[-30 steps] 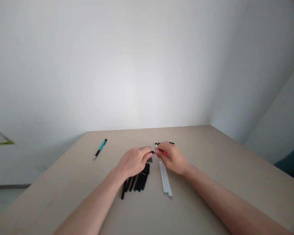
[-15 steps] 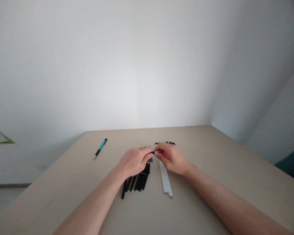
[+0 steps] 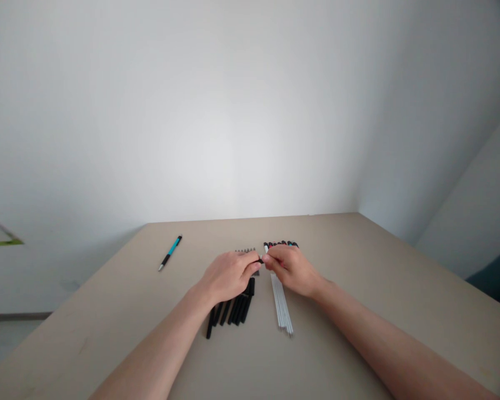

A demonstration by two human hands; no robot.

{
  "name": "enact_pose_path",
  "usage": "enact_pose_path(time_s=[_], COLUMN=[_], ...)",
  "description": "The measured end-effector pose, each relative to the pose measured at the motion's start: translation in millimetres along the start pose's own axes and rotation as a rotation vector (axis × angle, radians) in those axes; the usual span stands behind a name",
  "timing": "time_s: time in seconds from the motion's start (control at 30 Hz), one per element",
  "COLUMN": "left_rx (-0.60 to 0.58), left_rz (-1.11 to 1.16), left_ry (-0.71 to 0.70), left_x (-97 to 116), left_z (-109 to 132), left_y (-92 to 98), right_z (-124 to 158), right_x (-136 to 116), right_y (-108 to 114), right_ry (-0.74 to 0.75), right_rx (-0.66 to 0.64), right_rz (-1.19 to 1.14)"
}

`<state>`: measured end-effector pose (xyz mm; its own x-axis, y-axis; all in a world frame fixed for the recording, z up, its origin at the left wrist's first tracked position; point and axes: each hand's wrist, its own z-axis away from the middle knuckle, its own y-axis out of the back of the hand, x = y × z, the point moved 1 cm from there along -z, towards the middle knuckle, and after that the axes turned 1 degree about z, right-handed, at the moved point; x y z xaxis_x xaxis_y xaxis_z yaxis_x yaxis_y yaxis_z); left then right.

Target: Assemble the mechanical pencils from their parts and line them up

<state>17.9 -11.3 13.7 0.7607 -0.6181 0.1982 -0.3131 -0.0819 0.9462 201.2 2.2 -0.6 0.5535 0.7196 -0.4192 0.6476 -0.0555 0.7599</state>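
Observation:
Close together over the middle of the table, my two hands meet at a small black pen part. My left hand pinches it between thumb and forefinger, with most of its length hidden. At its right end, the fingertips of my right hand are pressed together; what they grip is covered. Black tubular pen grips lie in a row below my left hand. Several white pen refills lie side by side below my right hand. Small grey pointed tips show just beyond my left hand.
Past my right hand stands a row of pen barrels with black ends, partly covered by it. A blue and black pen lies apart at the left. The beige table meets a white wall at the back.
My right hand has shifted slightly left, its fingertips now against the black part. The thin light rod seen between the hands before is no longer visible. My left hand has stayed nearly still.

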Motion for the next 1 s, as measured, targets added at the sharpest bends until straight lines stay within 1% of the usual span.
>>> enact_pose_path(time_s=[0.33, 0.5, 0.6, 0.7, 0.83, 1.0], left_rx=[0.029, 0.078, 0.106, 0.179, 0.285, 0.287], left_rz=[0.038, 0.05, 0.061, 0.108, 0.124, 0.113], left_ry=[-0.011, 0.052, 0.001, -0.028, 0.014, 0.085], left_x=[2, -2, -7, -12, -14, -13], left_z=[0, -1, -3, -5, -4, -3], left_y=[-0.3, 1.7, -0.5, -3.9, -5.2, -3.2], right_z=[1, 0, 0, 1, 2, 3], right_x=[0, 0, 1, 2, 2, 3], right_y=[0, 5, 8, 9, 7, 9], right_ry=[-0.058, -0.085, -0.111, -0.138, -0.172, -0.191], right_rx=[-0.013, 0.082, 0.102, 0.108, 0.124, 0.238], right_rz=[-0.033, 0.044, 0.067, 0.047, -0.004, 0.005])
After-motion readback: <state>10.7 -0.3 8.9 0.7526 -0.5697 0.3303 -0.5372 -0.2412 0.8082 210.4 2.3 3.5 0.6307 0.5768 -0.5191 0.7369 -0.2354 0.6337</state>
